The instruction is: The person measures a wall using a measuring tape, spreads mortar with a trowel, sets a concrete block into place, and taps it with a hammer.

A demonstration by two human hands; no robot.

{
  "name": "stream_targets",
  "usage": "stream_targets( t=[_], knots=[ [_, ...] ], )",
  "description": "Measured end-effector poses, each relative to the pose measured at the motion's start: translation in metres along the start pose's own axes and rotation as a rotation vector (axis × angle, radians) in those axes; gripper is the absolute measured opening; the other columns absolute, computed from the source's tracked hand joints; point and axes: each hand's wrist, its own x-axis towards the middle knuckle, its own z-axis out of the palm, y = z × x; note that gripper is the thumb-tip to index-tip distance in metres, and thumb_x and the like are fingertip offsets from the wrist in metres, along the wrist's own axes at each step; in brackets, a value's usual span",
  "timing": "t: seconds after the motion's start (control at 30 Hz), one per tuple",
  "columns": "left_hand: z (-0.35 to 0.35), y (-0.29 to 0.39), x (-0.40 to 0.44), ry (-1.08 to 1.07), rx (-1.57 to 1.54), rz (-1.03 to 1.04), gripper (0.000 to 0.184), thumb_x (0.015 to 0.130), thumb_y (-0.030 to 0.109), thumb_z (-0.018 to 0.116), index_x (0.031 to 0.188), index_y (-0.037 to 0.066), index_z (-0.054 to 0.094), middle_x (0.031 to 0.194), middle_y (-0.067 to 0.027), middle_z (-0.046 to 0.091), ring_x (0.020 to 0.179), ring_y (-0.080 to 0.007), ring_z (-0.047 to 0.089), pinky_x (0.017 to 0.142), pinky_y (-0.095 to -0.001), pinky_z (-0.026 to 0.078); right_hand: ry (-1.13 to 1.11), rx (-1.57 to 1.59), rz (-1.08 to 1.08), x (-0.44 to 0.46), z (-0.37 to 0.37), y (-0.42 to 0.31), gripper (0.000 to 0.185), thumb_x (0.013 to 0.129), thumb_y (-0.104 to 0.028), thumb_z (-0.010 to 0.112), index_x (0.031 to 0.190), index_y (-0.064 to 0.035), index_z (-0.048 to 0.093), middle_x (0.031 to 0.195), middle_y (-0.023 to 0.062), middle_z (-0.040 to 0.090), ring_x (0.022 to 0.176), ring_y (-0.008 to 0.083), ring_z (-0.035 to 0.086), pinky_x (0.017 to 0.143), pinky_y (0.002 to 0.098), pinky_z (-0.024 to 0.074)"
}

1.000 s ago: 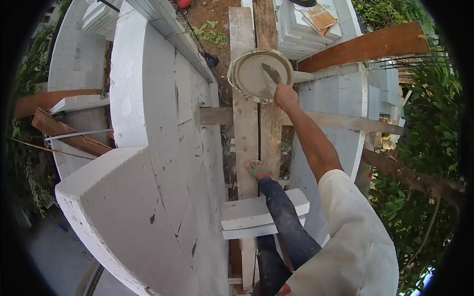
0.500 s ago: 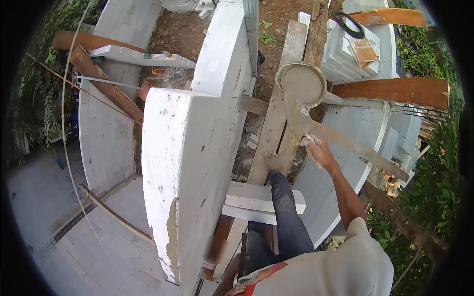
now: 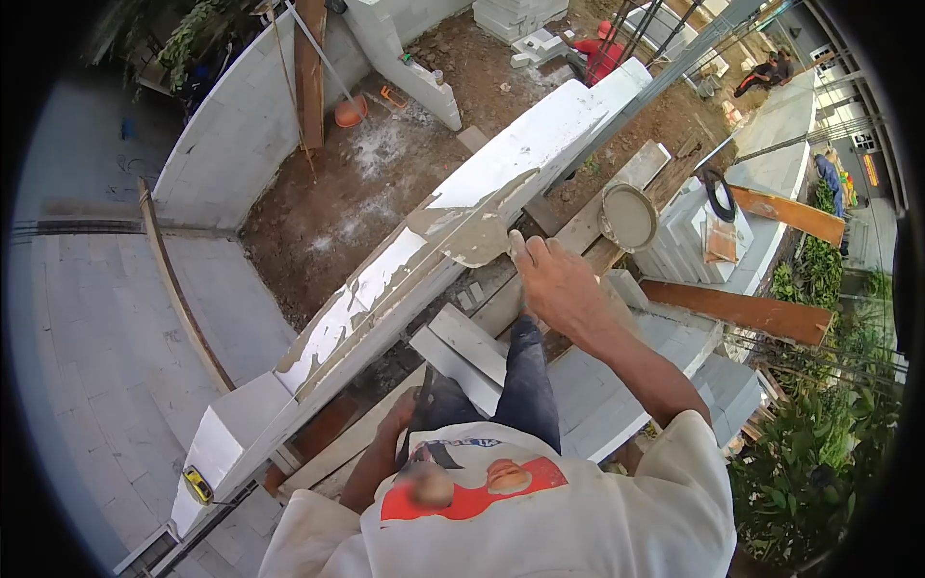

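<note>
My right hand is closed around the handle of a trowel. Its mortar-coated blade lies at the top of a white block wall. Wet grey mortar covers part of that top in uneven patches, with white block showing between them. Lower down, my left hand is beside my thigh; its fingers are mostly hidden, so its grip is unclear. Beyond my right hand, a round bucket of wet mortar stands on wooden planks.
A yellow tape measure sits on the block at lower left. Loose white blocks lie by my legs. Stacked blocks carry a black coil. A person in red is beyond the wall, and another person sits farther off.
My right hand has brought the trowel from the bucket over to the wall top on the left. My view has swung, showing the mortared wall top and people beyond.
</note>
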Motion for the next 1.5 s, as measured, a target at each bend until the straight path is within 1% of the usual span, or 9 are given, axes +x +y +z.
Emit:
stream_targets(
  t=[0.27, 0.3, 0.43, 0.7, 0.87, 1.03, 1.1, 1.27, 1.5],
  knots=[
    [-0.013, -0.073, -0.025, 0.246, -0.062, -0.021, 0.037, 0.092, 0.034, 0.075, 0.108, 0.001, 0.077, 0.096, -0.0162, 0.077, 0.093, -0.0236, 0.071, 0.086, -0.0436, 0.054, -0.013, -0.355, 0.245, 0.070, 0.023, 0.066, 0.021, 0.093, -0.011, 0.064, 0.107, 0.0023, 0.074, 0.101, 0.0166, 0.070, 0.089, 0.0334, 0.077, 0.069, 0.0417, 0.0641],
    [-0.021, -0.089, -0.019, 0.068, 0.002, -0.132, 0.059, 0.094, 0.043, 0.074, 0.134, -0.001, 0.069, 0.130, -0.0259, 0.074, 0.122, -0.0400, 0.071, 0.103, -0.0460, 0.053, -0.010, -0.362, 0.247, 0.073, 0.021, 0.065, 0.021, 0.093, -0.011, 0.064, 0.107, 0.0023, 0.074, 0.101, 0.0166, 0.070, 0.089, 0.0334, 0.077, 0.069, 0.0417, 0.0641],
    [-0.002, -0.150, -0.001, 0.187, 0.052, -0.063, 0.055, 0.094, 0.044, 0.072, 0.126, -0.001, 0.073, 0.123, -0.0260, 0.076, 0.118, -0.0407, 0.072, 0.099, -0.0474, 0.053, -0.141, -0.187, 0.077, 0.073, 0.021, 0.022, 0.018, 0.092, -0.008, 0.064, 0.099, 0.0044, 0.074, 0.097, 0.0214, 0.072, 0.087, 0.0359, 0.078, 0.069, 0.0444, 0.0648],
    [0.000, -0.008, -0.027, -0.026, 0.036, -0.110, 0.051, 0.095, 0.036, 0.073, 0.126, -0.004, 0.075, 0.118, -0.0223, 0.078, 0.106, -0.0317, 0.076, 0.093, -0.0413, 0.058, 0.030, 0.586, 0.199, -0.001, 0.045, -0.013, 0.027, 0.094, -0.021, 0.069, 0.111, -0.0002, 0.065, 0.097, 0.0207, 0.070, 0.090, 0.0401, 0.074, 0.075, 0.0492, 0.0610],
    [0.026, 0.049, 0.006, -0.272, -0.165, -0.344, 0.052, 0.101, 0.035, 0.075, 0.136, -0.003, 0.070, 0.111, -0.0057, 0.076, 0.093, -0.0128, 0.069, 0.082, -0.0288, 0.056, 0.186, 0.836, 0.700, -0.103, 0.132, 0.089, 0.032, 0.096, -0.027, 0.070, 0.112, 0.0001, 0.066, 0.100, 0.0243, 0.069, 0.094, 0.0478, 0.070, 0.083, 0.0536, 0.0562],
    [0.066, 0.045, 0.044, -0.471, 0.260, -0.327, 0.050, 0.102, 0.046, 0.073, 0.122, 0.000, 0.076, 0.105, -0.0122, 0.080, 0.094, -0.0215, 0.072, 0.086, -0.0404, 0.058, -0.093, 0.773, 1.300, -0.199, 0.305, 0.259, 0.044, 0.097, -0.036, 0.067, 0.113, 0.0044, 0.074, 0.110, 0.0325, 0.074, 0.106, 0.0535, 0.070, 0.092, 0.0577, 0.0565],
    [0.077, 0.068, 0.050, -0.518, 0.207, -0.271, 0.046, 0.099, 0.043, 0.074, 0.113, 0.000, 0.076, 0.093, -0.0152, 0.077, 0.088, -0.0223, 0.071, 0.080, -0.0418, 0.057, -0.320, 0.676, 1.371, -0.234, 0.394, 0.342, 0.039, 0.096, -0.030, 0.066, 0.110, 0.0050, 0.076, 0.109, 0.0356, 0.073, 0.107, 0.0539, 0.071, 0.095, 0.0574, 0.0579],
    [0.098, 0.082, 0.077, -0.372, 0.196, -0.529, 0.046, 0.097, 0.043, 0.075, 0.112, -0.001, 0.075, 0.090, -0.0151, 0.076, 0.086, -0.0224, 0.070, 0.078, -0.0417, 0.056, -0.190, 0.363, 1.516, -0.234, 0.504, 0.490, 0.031, 0.094, -0.020, 0.061, 0.105, 0.0040, 0.078, 0.109, 0.0318, 0.076, 0.105, 0.0484, 0.076, 0.091, 0.0562, 0.0617],
    [0.101, 0.094, 0.113, -0.301, 0.300, -0.643, 0.049, 0.097, 0.045, 0.075, 0.113, -0.001, 0.074, 0.093, -0.0130, 0.075, 0.087, -0.0214, 0.068, 0.079, -0.0408, 0.055, -0.273, 0.368, 1.355, -0.215, 0.593, 0.552, 0.028, 0.092, -0.022, 0.065, 0.106, 0.0005, 0.075, 0.102, 0.0283, 0.078, 0.088, 0.0456, 0.077, 0.081, 0.0498, 0.0630]
  ],
)
